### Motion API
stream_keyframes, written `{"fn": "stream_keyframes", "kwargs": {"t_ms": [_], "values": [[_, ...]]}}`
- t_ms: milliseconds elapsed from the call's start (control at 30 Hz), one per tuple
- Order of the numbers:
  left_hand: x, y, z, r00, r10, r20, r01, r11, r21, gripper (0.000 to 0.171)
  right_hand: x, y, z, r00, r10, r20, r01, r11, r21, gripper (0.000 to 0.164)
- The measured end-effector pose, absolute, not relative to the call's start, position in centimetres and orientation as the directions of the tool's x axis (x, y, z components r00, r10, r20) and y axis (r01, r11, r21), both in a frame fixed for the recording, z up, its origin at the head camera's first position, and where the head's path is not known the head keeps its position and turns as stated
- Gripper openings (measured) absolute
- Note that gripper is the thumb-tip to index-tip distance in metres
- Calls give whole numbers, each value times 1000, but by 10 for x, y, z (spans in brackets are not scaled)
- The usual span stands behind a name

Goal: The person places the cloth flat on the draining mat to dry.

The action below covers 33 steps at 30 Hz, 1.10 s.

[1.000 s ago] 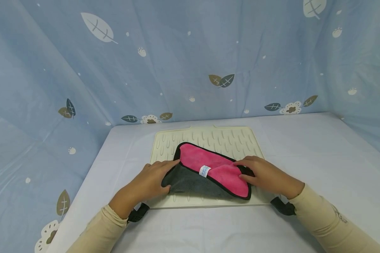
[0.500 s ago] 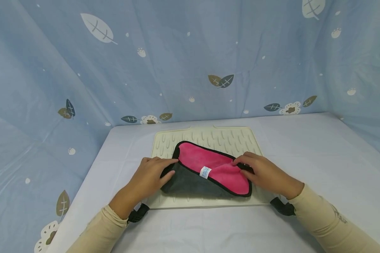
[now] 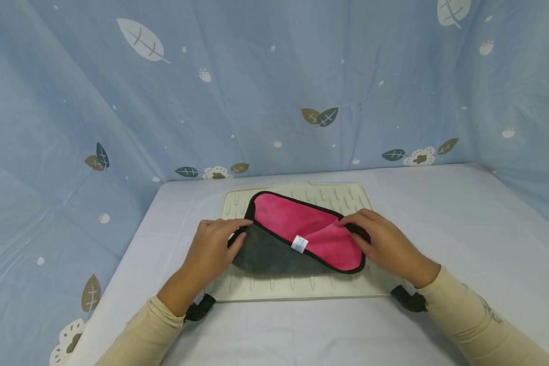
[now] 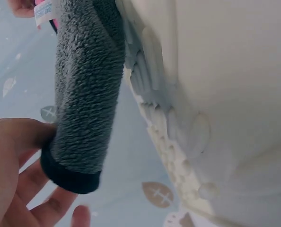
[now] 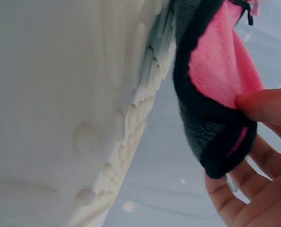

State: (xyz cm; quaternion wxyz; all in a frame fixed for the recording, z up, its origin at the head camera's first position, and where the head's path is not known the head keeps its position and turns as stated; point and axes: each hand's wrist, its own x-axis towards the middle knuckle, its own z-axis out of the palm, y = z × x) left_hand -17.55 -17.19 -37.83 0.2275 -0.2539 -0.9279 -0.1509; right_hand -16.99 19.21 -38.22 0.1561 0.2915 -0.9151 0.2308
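A folded plush cloth [image 3: 293, 213], pink on one face and grey on the other with black edging, is held up over a cream ribbed mat [image 3: 274, 290]. A small white label [image 3: 299, 244] sits on its near edge. My left hand [image 3: 215, 249] pinches the folded left end between thumb and fingers; the left wrist view shows the grey side of the cloth [image 4: 86, 94] hanging from that grip. At the other end, my right hand [image 3: 384, 241] pinches the black-edged corner, its thumb on the pink face in the right wrist view.
The mat lies on a table with a white cover [image 3: 439, 213]. Blue leaf-printed fabric [image 3: 274, 91] hangs behind and to the sides. A black wrist strap piece [image 3: 200, 307] shows by the left sleeve, another [image 3: 409, 299] by the right.
The cloth has risen and moved slightly away from me, both hands going with it. More mat shows at its near edge. The left thumb has shifted up along the grey side.
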Motion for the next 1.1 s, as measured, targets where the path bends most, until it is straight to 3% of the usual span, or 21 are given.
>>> {"fn": "stream_keyframes", "kwargs": {"t_ms": [167,367,500,800,933,1100], "values": [[-177,-173,-382,-794,430,430,539,824,171,35,-171,193,-384,-827,-464,316,-557,752,-352,45],[-175,-174,-385,-877,444,183,475,857,199,55,-170,195,-386,-853,-490,182,-522,787,-328,43],[-173,-175,-386,-900,429,79,436,878,196,52,-171,195,-387,-849,-502,164,-527,787,-319,44],[-171,-178,-383,-900,391,192,422,893,155,20,-168,195,-385,-859,-484,168,-512,794,-327,46],[-168,-176,-382,-902,394,178,423,890,169,22,-167,196,-385,-881,-444,164,-472,806,-358,47],[-167,-172,-382,-900,415,134,433,885,171,37,-170,196,-385,-898,-402,180,-440,813,-380,26]]}}
